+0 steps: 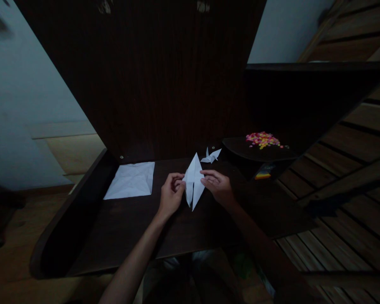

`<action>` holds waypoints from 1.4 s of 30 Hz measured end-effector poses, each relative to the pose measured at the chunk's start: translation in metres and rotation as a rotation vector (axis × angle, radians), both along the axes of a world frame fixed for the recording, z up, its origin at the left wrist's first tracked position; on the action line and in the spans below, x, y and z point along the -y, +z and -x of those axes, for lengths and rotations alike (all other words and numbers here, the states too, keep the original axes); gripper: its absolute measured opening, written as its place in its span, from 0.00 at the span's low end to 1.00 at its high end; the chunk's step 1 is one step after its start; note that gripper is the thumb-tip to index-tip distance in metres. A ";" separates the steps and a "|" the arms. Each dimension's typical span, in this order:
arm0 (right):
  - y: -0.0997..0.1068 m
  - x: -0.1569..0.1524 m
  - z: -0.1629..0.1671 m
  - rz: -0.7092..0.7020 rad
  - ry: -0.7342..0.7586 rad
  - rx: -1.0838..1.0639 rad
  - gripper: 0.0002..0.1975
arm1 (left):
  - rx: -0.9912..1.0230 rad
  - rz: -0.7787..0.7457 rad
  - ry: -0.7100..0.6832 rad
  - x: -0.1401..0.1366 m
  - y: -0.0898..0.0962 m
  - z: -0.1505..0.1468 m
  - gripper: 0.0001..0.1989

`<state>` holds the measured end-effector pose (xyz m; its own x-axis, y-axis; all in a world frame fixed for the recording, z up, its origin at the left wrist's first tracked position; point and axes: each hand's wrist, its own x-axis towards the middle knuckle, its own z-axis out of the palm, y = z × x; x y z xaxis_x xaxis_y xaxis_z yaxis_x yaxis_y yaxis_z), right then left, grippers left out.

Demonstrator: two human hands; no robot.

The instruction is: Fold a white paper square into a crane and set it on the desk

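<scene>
A white sheet of paper folded into a long diamond (196,179) is held between my hands over the dark desk. A slit runs down the middle of its lower half, parting it into two points. My left hand (172,192) pinches its left edge between thumb and fingers. On the opposite side, my right hand (220,185) grips the right edge the same way. Just behind the diamond stands a small white origami crane (211,157). To the left lies a creased white square of paper (131,179).
The dark wooden desk (123,236) has a raised side panel at left and a tall back board (151,84). At right, a rounded shelf (240,147) carries a pile of small colourful pieces (262,139). Wooden slats (351,181) stand farther right.
</scene>
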<state>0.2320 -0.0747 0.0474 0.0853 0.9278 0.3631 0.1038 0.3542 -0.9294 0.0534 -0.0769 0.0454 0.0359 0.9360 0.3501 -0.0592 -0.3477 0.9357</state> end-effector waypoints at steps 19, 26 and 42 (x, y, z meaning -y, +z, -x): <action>-0.002 0.007 0.018 -0.280 -0.119 0.554 0.23 | 0.024 0.074 -0.028 0.001 -0.002 0.002 0.13; -0.001 0.010 0.021 -0.316 -0.140 0.583 0.24 | 0.056 0.128 -0.030 0.003 -0.001 -0.004 0.20; 0.008 0.017 0.029 -0.412 -0.179 0.619 0.25 | -0.015 0.135 0.115 0.000 -0.005 -0.006 0.20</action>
